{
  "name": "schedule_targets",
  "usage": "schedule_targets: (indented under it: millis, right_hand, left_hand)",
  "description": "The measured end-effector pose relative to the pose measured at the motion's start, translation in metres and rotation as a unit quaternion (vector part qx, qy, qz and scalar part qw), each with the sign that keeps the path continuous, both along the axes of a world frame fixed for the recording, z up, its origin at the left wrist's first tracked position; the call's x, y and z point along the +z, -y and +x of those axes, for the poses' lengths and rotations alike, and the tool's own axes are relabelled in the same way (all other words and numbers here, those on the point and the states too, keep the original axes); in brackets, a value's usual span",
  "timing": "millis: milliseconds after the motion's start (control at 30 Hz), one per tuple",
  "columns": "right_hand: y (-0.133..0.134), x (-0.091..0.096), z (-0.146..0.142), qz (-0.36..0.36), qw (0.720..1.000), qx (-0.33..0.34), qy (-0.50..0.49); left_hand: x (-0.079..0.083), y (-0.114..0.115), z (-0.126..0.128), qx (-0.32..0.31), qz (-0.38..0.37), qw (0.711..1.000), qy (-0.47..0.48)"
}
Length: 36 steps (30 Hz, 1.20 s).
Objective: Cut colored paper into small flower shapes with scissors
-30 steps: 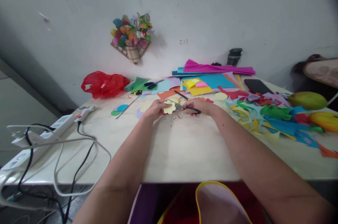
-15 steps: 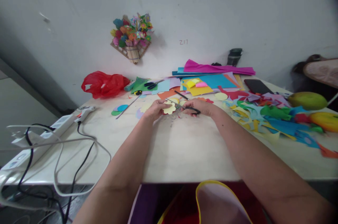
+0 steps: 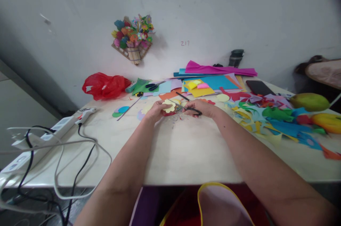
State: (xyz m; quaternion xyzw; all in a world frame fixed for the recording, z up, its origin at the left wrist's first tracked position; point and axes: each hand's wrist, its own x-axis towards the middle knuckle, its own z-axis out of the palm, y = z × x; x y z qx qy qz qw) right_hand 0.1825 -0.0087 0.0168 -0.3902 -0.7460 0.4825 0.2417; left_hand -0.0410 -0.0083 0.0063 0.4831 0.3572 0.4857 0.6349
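Note:
Between the fingers of my left hand [image 3: 156,110] is a pale yellow paper flower [image 3: 168,106] with a scalloped edge. My right hand [image 3: 196,107] grips black-handled scissors [image 3: 196,111], whose blades point left and reach the flower's right edge. Under the hands, tiny paper snippets [image 3: 174,120] are scattered on the table. A black pen-like stick [image 3: 182,96] lies just behind the scissors. Paper circles in blue [image 3: 123,109] and green rest to the left of my left hand.
Coloured paper sheets [image 3: 223,83] and a second pair of scissors [image 3: 152,86] lie at the back. A heap of paper scraps [image 3: 279,123], a phone [image 3: 258,87] and a green fruit [image 3: 309,102] are on the right. Left are a red plastic bag [image 3: 106,86] and a power strip [image 3: 39,144] with cables.
The paper flower has shifted slightly up and turned in my left hand; a red edge shows more beneath it. The right hand and scissors stay nearly in place.

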Motion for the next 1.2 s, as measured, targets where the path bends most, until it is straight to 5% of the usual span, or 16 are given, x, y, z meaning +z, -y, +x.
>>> schedule_targets:
  millis: [1200]
  right_hand:
    - [-0.0055, -0.0064, 0.0013, -0.009, 1.0, 0.012, 0.01]
  left_hand:
    - [-0.0021, -0.0021, -0.0045, -0.021, -0.008, 1.0, 0.006]
